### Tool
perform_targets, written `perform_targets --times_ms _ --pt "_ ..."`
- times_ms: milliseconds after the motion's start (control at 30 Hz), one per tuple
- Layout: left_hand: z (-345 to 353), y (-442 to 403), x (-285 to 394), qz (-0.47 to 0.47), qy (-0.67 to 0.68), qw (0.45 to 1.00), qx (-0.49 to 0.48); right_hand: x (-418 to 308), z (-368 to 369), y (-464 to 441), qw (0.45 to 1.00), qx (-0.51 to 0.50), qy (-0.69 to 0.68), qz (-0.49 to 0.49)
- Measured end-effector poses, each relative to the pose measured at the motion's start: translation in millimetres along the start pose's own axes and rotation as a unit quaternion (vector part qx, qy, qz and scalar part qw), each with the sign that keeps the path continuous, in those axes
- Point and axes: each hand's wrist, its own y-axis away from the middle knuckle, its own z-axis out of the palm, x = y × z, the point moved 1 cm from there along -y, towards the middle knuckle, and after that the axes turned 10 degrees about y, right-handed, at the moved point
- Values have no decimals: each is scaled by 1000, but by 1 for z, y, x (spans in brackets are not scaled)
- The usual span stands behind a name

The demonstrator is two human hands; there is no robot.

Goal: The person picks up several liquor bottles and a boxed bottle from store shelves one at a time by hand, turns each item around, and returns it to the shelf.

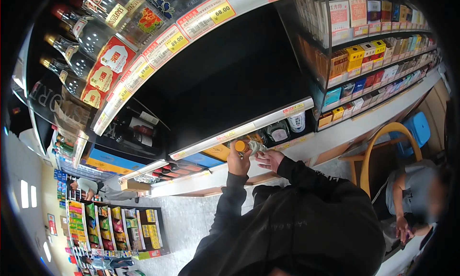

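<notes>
An orange-capped clear bottle [255, 147] is held near the front of the lower shelf. My left hand [239, 160] is closed round its capped end. At its other end, the fingers of my right hand [270, 160] rest against the glass, slightly bent, and seem to hold it from below. The bottle lies tilted across both hands, its label not readable. Just behind it on the lower shelf stand a dark bottle with a pale label [278, 132] and a white patterned jar [296, 122].
A shelf rail [244, 127] runs above my hands. Liquor bottles [96, 51] stand upper left, cigarette packs [357, 58] upper right. A seated person [407, 194] and a wooden chair [366, 166] are at the right; another person [91, 187] and a snack rack [165, 228] at the left.
</notes>
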Motion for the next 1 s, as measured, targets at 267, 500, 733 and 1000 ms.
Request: perform_targets --times_ms 267,500,733,1000 --pt "3 -9 0 17 -17 1000 11 -13 0 -10 999 13 -10 -33" --pt "9 -3 -7 52 -4 999 10 -3 -14 -32 996 -21 6 -88" --pt "15 -11 -1 41 23 999 19 -4 -12 -38 997 37 -16 -58" --pt "18 -34 -51 -22 -77 996 47 -13 -15 -42 996 46 54 -56"
